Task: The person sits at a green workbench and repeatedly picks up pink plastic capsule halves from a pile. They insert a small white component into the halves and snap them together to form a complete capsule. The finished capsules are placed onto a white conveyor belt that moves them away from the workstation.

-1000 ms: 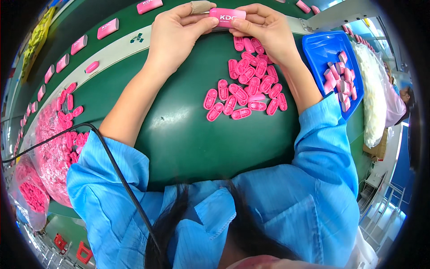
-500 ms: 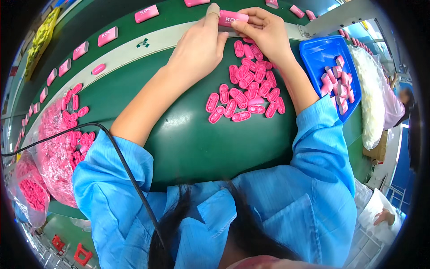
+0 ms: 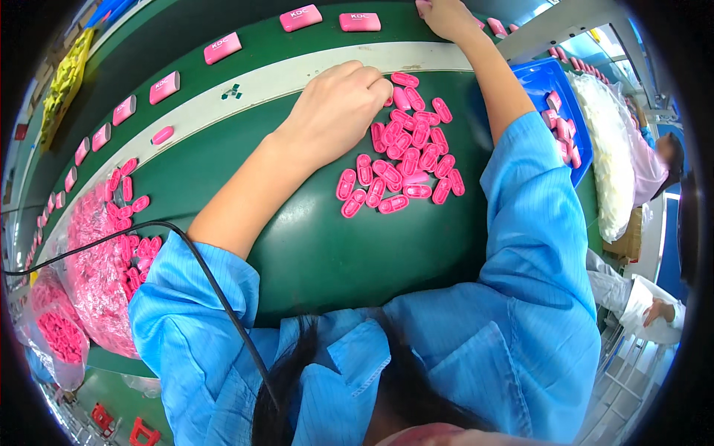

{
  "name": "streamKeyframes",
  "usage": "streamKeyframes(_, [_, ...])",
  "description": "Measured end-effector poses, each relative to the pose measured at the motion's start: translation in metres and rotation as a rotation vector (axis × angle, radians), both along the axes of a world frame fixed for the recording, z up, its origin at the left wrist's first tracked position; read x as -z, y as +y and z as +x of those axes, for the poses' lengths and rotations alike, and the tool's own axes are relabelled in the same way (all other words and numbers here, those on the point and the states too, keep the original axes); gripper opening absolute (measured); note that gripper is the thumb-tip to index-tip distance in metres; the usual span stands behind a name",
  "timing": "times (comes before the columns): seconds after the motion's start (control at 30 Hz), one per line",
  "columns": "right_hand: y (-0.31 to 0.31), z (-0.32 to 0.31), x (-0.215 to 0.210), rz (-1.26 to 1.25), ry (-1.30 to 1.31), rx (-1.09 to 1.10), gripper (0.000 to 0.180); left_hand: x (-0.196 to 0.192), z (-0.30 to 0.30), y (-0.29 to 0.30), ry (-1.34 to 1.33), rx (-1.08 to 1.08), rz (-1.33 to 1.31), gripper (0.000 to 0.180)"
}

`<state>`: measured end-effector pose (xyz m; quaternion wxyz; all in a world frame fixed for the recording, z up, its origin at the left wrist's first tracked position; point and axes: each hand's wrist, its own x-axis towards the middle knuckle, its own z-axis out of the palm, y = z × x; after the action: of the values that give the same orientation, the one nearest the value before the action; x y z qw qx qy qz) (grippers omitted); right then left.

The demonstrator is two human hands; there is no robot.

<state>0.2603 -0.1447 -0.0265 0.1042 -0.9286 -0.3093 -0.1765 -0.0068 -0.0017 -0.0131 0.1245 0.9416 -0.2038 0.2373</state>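
Note:
At the upper left edge of a pile of pink oval caps (image 3: 410, 141), my left hand (image 3: 338, 108) is closed, palm down. Its fingertips are on a pink oval cap (image 3: 388, 101), which they mostly cover. Reaching far forward over the green conveyor belt (image 3: 260, 56), my right hand (image 3: 450, 18) pinches a pink case (image 3: 423, 7) at the top edge of the view, and only a bit of that case shows. On the belt, a pink-and-white case (image 3: 360, 22) lies nearest to it, with several similar ones in a row toward the left.
A white rail (image 3: 297, 74) divides belt from table. One pink piece (image 3: 162, 134) lies by it. A blue tray (image 3: 582, 141) of pink pieces stands right, beside a clear bag of white parts (image 3: 610, 156). Bags of pink parts (image 3: 97, 260) sit left; a black cable (image 3: 201, 260) crosses my left sleeve.
My left hand has let go of the pink case and come down to the pile's edge. My right hand has moved forward over the belt with a case. The row on the belt has shifted.

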Motion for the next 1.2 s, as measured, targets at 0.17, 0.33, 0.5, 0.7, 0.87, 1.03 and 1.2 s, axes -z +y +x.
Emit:
streamKeyframes(0.17, [-0.011,-0.072,-0.045,0.231,0.228,-0.097,0.021,-0.002,-0.002,-0.002,0.12,-0.126,-0.261,0.022])
streamKeyframes(0.33, [-0.012,-0.123,-0.035,0.815,1.113,-0.52,0.03,-0.006,0.002,0.02,0.472,-0.174,-1.035,0.03])
streamKeyframes(0.5, [-0.007,-0.152,-0.014,0.93,1.103,-0.466,0.031,0.005,0.013,0.024,0.412,-0.017,-1.492,0.03])
streamKeyframes(0.7, [-0.012,-0.147,-0.004,0.889,1.171,-0.48,0.031,0.0,0.009,0.019,0.354,-0.116,-1.344,0.042])
streamKeyframes(0.87, [-0.012,-0.146,-0.006,0.906,1.185,-0.535,0.031,-0.001,0.01,0.029,0.524,-0.063,-1.406,0.043])
streamKeyframes(1.03, [-0.016,-0.146,-0.002,0.936,1.149,-0.562,0.03,-0.006,0.006,0.024,0.44,-0.119,-1.231,0.041])
streamKeyframes(1.2, [-0.016,-0.152,-0.003,0.915,1.094,-0.534,0.031,-0.01,-0.001,0.018,0.389,-0.224,-0.938,0.04])
